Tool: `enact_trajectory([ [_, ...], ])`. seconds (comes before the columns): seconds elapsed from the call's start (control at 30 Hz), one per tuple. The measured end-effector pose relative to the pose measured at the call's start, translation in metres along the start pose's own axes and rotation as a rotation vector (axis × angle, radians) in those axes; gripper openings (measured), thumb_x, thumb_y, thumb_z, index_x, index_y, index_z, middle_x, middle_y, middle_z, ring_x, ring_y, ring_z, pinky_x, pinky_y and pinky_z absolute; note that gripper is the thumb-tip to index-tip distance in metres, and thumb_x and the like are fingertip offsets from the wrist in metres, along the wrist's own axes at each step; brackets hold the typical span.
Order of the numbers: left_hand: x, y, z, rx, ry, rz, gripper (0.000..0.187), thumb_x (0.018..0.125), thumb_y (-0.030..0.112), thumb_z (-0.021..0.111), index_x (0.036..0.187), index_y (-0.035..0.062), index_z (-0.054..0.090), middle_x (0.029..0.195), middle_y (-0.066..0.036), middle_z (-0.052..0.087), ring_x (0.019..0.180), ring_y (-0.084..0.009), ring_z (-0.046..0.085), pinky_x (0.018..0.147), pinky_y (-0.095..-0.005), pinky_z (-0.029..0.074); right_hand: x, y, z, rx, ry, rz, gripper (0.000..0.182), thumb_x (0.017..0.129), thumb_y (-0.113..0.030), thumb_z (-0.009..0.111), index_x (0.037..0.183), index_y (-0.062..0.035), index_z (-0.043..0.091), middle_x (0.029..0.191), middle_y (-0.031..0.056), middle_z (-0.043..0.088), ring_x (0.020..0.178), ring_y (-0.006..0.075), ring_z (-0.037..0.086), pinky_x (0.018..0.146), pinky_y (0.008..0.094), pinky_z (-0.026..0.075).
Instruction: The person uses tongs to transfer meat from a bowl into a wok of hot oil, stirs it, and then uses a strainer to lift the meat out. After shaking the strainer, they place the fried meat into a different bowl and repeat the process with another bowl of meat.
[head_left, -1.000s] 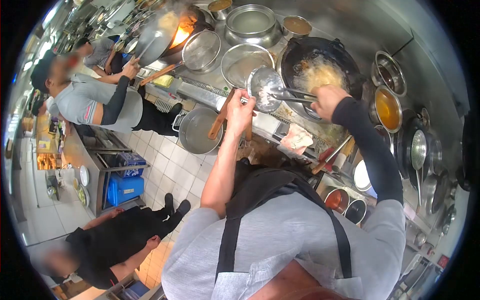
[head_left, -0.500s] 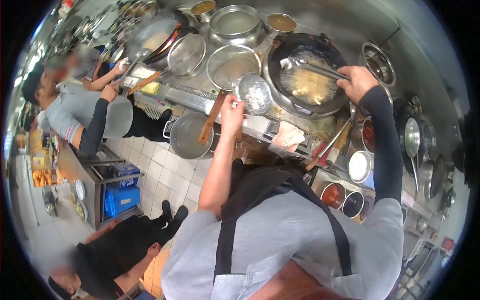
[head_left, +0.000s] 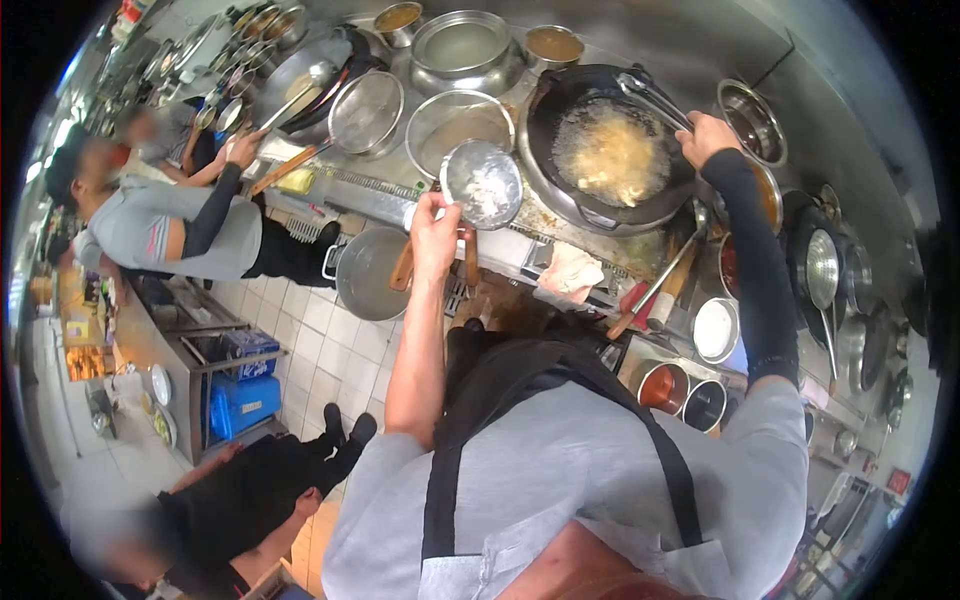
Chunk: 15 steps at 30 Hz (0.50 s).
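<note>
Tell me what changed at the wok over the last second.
The right hand swung its tongs from beside the ladle, across the frying food, to the far rim of the wok. The left hand kept hold of the ladle, still beside the wok with white bits in it.

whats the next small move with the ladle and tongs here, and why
Probably bring the ladle in the left hand over the wok. It holds white bits and sits just beside the rim, while the right hand holds tongs at the far edge, above the frothing food.
</note>
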<state>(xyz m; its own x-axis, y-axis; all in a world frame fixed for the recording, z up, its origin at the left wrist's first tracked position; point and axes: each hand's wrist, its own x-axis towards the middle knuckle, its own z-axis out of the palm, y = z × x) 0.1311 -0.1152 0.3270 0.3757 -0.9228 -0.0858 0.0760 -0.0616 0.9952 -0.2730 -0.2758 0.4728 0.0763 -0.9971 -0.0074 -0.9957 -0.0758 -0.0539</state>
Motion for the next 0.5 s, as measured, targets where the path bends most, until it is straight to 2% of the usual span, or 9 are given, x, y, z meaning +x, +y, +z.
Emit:
enact_trajectory([
  [0.1, -0.002, 0.010, 0.002, 0.021, -0.030, 0.021, 0.014, 0.094, 0.006, 0.064, 0.097, 0.0022, 0.051, 0.086, -0.011, 0.066, 0.061, -0.0144, 0.065, 0.051, -0.0280, 0.051, -0.044, -0.044, -0.035, 0.053, -0.033, -0.340, 0.044, 0.088, -0.021, 0.071, 0.126, 0.0011, 0.066, 0.108, 0.0280, 0.070, 0.106, 0.0395, 0.069, 0.097, 0.0456, 0.052],
  [0.13, 0.000, 0.012, 0.004, 0.046, -0.048, 0.032, 0.014, 0.094, 0.006, 0.064, 0.097, 0.0023, 0.051, 0.086, -0.011, 0.066, 0.062, -0.0139, 0.065, 0.051, -0.0281, 0.051, -0.056, -0.060, -0.041, 0.074, -0.079, -0.412, 0.039, 0.087, -0.021, 0.071, 0.119, 0.0020, 0.068, 0.104, 0.0272, 0.071, 0.102, 0.0401, 0.070, 0.094, 0.0458, 0.054],
  [0.17, 0.001, 0.013, 0.006, 0.041, -0.070, 0.014, 0.014, 0.094, 0.007, 0.065, 0.096, 0.0017, 0.051, 0.094, -0.012, 0.068, 0.062, -0.0135, 0.065, 0.051, -0.0284, 0.052, -0.067, -0.074, -0.044, 0.047, -0.115, -0.447, 0.035, 0.086, -0.019, 0.070, 0.115, 0.0019, 0.069, 0.101, 0.0263, 0.071, 0.100, 0.0398, 0.070, 0.092, 0.0461, 0.055],
  [0.3, 0.002, 0.020, 0.018, 0.080, -0.146, 0.130, 0.014, 0.093, 0.007, 0.065, 0.096, 0.0008, 0.052, 0.110, -0.014, 0.068, 0.064, -0.0140, 0.066, 0.052, -0.0284, 0.053, -0.089, -0.121, -0.050, -0.088, -0.275, -0.488, 0.027, 0.081, -0.014, 0.070, 0.103, 0.0031, 0.068, 0.099, 0.0250, 0.068, 0.098, 0.0407, 0.068, 0.088, 0.0476, 0.054],
  [0.37, 0.004, 0.016, 0.020, 0.060, -0.192, 0.181, 0.014, 0.093, 0.007, 0.065, 0.095, 0.0004, 0.052, 0.117, -0.015, 0.067, 0.064, -0.0145, 0.067, 0.051, -0.0285, 0.053, -0.079, -0.121, -0.028, -0.117, -0.237, -0.532, 0.023, 0.079, -0.010, 0.068, 0.098, 0.0027, 0.067, 0.095, 0.0240, 0.068, 0.096, 0.0403, 0.068, 0.086, 0.0479, 0.055],
  [0.43, 0.001, 0.018, 0.023, 0.119, -0.152, 0.106, 0.014, 0.092, 0.007, 0.065, 0.095, 0.0005, 0.053, 0.110, -0.015, 0.069, 0.064, -0.0148, 0.067, 0.050, -0.0287, 0.053, -0.073, -0.123, -0.019, -0.177, -0.223, -0.589, 0.023, 0.075, -0.005, 0.064, 0.097, 0.0024, 0.067, 0.095, 0.0225, 0.068, 0.094, 0.0394, 0.069, 0.083, 0.0480, 0.055],
  [0.5, 0.002, 0.016, 0.022, 0.166, -0.131, 0.042, 0.014, 0.092, 0.007, 0.065, 0.094, 0.0006, 0.053, 0.102, -0.015, 0.070, 0.064, -0.0151, 0.067, 0.050, -0.0291, 0.053, -0.068, -0.118, -0.017, -0.202, -0.251, -0.589, 0.021, 0.077, -0.007, 0.065, 0.097, 0.0011, 0.067, 0.095, 0.0214, 0.068, 0.093, 0.0394, 0.069, 0.083, 0.0483, 0.055],
])
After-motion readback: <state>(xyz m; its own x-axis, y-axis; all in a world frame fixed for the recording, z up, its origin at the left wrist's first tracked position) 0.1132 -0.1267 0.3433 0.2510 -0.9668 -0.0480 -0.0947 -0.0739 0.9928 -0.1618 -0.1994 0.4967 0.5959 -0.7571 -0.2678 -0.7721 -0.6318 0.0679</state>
